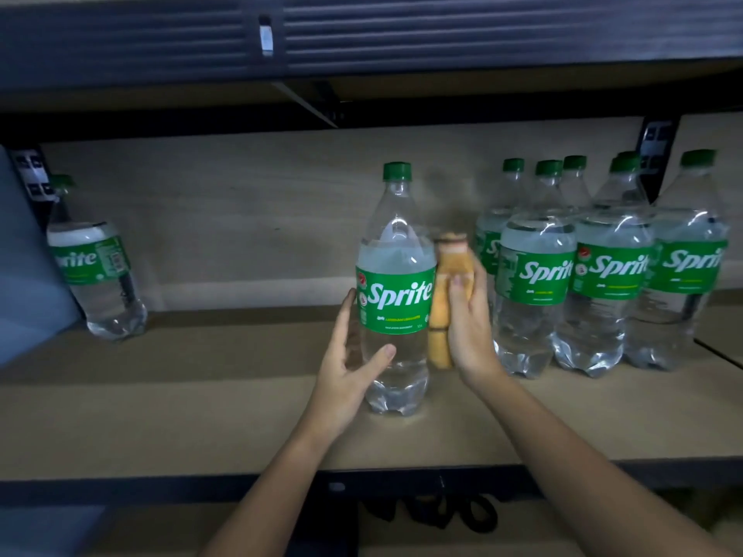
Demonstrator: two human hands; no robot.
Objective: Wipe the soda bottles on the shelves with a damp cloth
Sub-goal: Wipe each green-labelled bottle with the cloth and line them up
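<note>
"Sprite" reads on the green labels of the middle bottle (396, 299) and its neighbours.

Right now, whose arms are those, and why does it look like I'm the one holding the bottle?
The camera sits on a person's head and looks forward and down, so you see their arms as if they were yours. There is only this one picture, and no robot.

The left hand steadies a clear Sprite bottle with a green cap; its fingers and thumb curl round the bottle's lower part. The right hand grips a folded orange cloth and presses it on the bottle's side to wipe it.

The bottle stands on a wooden shelf. To the right stands a group of more Sprite bottles. Far left, one lone bottle appears to lean. Another shelf hangs above.
</note>
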